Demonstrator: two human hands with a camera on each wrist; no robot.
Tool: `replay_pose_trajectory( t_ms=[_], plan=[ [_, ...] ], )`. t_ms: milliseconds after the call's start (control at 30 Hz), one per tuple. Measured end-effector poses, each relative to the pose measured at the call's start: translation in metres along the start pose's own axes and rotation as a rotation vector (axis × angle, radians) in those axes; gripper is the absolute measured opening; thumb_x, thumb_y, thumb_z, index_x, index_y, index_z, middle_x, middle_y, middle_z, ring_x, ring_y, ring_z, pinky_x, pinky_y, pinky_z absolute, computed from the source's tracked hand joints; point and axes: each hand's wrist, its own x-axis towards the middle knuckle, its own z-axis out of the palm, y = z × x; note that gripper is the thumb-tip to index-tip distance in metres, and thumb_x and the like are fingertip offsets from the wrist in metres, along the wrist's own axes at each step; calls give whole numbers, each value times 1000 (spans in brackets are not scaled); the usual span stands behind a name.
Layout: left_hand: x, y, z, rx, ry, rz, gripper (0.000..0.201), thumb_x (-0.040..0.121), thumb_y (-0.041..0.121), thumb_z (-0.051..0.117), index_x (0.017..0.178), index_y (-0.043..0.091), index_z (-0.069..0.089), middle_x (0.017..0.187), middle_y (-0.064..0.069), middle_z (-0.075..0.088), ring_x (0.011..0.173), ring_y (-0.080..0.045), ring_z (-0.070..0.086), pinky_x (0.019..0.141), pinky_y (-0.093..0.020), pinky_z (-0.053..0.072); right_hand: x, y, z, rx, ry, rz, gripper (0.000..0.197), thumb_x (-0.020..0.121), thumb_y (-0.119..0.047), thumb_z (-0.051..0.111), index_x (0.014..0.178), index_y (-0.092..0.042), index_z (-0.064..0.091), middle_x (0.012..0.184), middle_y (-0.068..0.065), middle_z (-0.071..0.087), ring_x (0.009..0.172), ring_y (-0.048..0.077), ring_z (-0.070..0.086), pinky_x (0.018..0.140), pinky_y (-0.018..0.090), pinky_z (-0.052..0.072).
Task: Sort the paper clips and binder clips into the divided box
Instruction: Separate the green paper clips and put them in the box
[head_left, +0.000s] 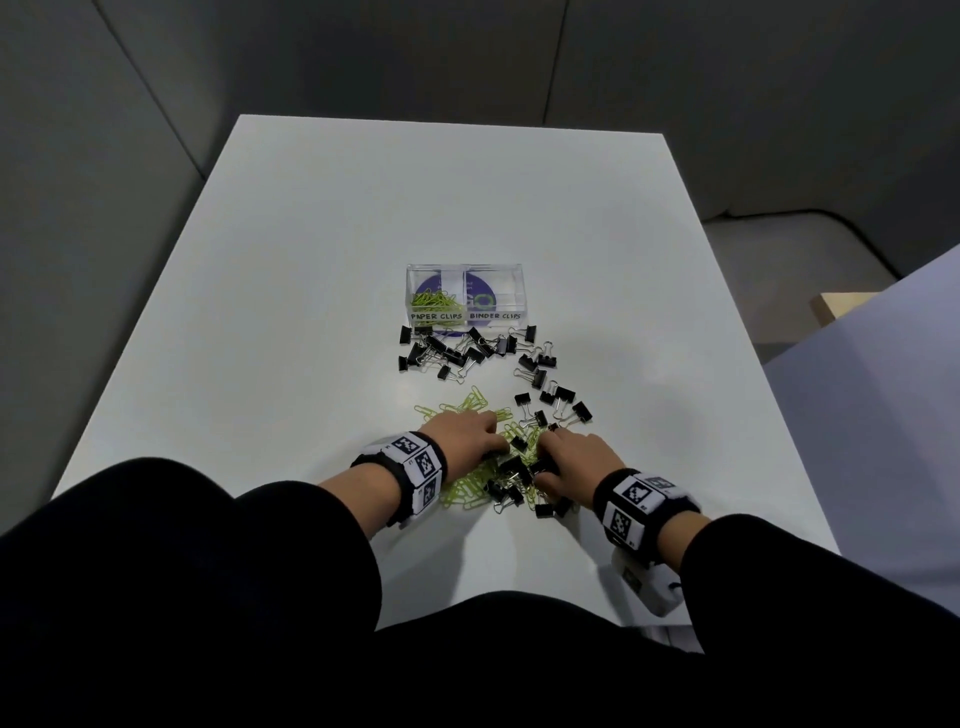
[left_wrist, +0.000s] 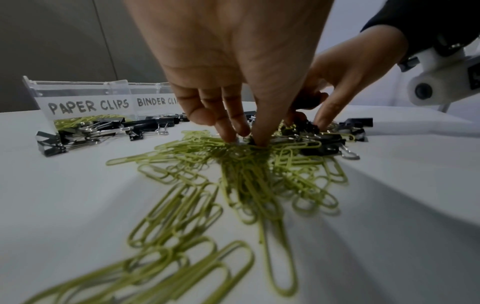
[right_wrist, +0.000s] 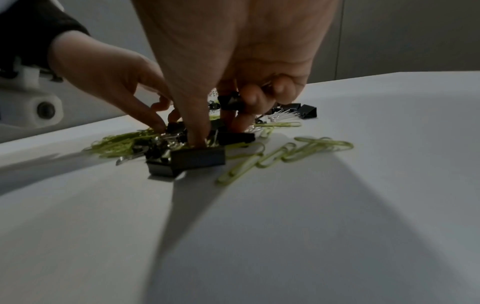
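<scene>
Clips are what you are working in: green paper clips (head_left: 470, 480) and black binder clips (head_left: 511, 465) lie tangled in one heap on the near side of the divided box (head_left: 465, 296), well apart from it, with a further scatter of binder clips just in front of the box. Some paper clips already sit in the compartment labelled PAPER CLIPS; the one labelled BINDER CLIPS looks bare. Your left hand (left_wrist: 233, 67) comes down into the heap with its fingers (left_wrist: 228, 123) gathered to a point, tips touching where green and black meet, though I cannot tell whether they have pinched anything. Your right hand (right_wrist: 233, 61) is curled, one binder clip (right_wrist: 230, 100) tucked against the bent fingers, its thumb pressing down among the black ones. The risk, as I judge it, is the tangle: paper clips hook each other and catch on the wire handles of binder clips, so a lift from the middle of the heap may drag a mixed bunch up and drop a stray into the wrong compartment. The two compartments share one thin divider, so a loose handful released over the middle of the box could spill across it. Binder clips crowded against the front of the box may also be knocked or shoved as you reach over. On the smooth white table (head_left: 311, 260), flat paper clips will likely slide rather than lift.
</scene>
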Motion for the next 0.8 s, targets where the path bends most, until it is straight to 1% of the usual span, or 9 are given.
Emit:
replay_pose_trajectory(
  t_ms=[100,167,267,400,467,533,633,700,800],
  plan=[
    [1,0,0,6,-2,4,32,94,24,51,126,23,51,122,-7,51,108,-25,54,81,-36,49,2,-1,0,46,-2,3,29,87,-31,55,106,-10,49,108,10,58,93,29,56,78,35,43],
    [0,1,0,15,-14,2,30,95,25,49,125,20,50,118,-8,53,105,-27,56,81,-38,51,2,-1,-1,62,8,-11,21,86,-26,52,99,-10,47,99,9,58,83,27,53,70,33,40],
    [0,0,-1,19,-14,2,31,96,27,47,125,16,50,114,-10,55,103,-28,57,84,-39,51,-1,-1,-2,69,-19,-16,16,85,-20,51,87,-16,36,83,3,48,76,21,44,65,30,34],
    [-1,-3,-2,73,30,51,33,90,30,53,121,19,51,122,-6,49,110,-24,48,89,-35,43,-4,-1,-8,92,-16,17,15,87,-24,48,89,-18,34,77,2,50,70,23,47,62,30,37],
    [-1,-2,-3,84,47,82,34,90,32,53,123,22,51,124,-5,47,113,-23,46,93,-34,41,-5,1,-13,94,-16,21,16,89,-23,45,101,-16,39,78,4,53,70,24,48,63,30,37],
    [-1,-1,-4,81,53,109,35,90,34,53,124,24,51,125,-4,46,113,-22,45,95,-33,40,-5,5,-17,126,-48,1,18,90,-18,44,108,-14,45,85,8,58,74,22,48,66,29,37],
    [0,0,-6,93,45,136,32,91,35,52,121,23,55,125,-4,48,112,-21,46,95,-33,40,-6,13,-16,166,-91,-52,16,91,-10,44,101,-9,56,103,11,61,84,18,48,72,27,36],
    [1,2,-7,122,31,146,29,93,32,50,119,21,56,125,-6,49,113,-22,46,95,-33,40,-9,15,-14,158,-125,-48,18,93,-19,46,102,-9,58,108,11,59,89,21,51,75,29,41],
    [4,3,-9,126,4,145,30,92,31,51,118,17,57,125,-6,48,115,-22,46,97,-34,40,-14,13,-11,37,-187,-20,38,88,-47,52,99,-11,58,100,5,57,86,20,53,77,35,46]
  ],
)
